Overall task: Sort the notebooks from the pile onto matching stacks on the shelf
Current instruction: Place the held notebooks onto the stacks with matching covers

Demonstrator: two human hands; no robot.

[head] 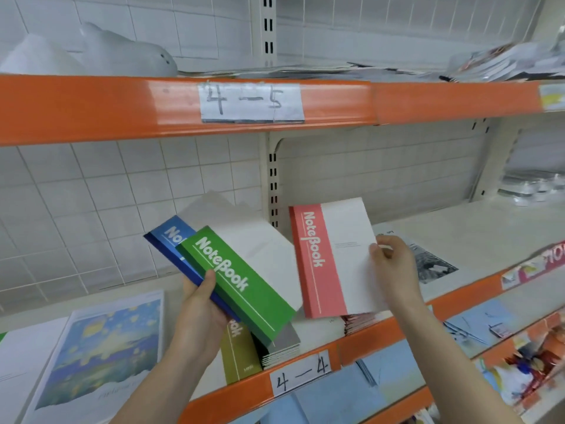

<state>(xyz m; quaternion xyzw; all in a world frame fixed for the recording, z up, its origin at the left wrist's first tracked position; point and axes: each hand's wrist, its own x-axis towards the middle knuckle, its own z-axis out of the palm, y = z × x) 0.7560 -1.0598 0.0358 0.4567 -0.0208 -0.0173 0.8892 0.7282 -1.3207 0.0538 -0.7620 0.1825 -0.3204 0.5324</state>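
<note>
Your right hand (393, 264) pinches the pink notebook (330, 258) above the shelf (458, 240); your left hand (201, 307) grips green notebook (238, 283) and blue notebook (174, 240).

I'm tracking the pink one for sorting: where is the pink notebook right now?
In the head view, right of centre: the right hand holds the pink notebook just above a pink stack, right of the green notebook.

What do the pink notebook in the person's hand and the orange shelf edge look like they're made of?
The pink notebook, pinched by the right hand, looks like paper with a matte card cover: flat colour, no glare. The orange shelf edge looks like glossy painted metal or plastic, going by the bright reflections along it; which of the two is unclear.
</note>
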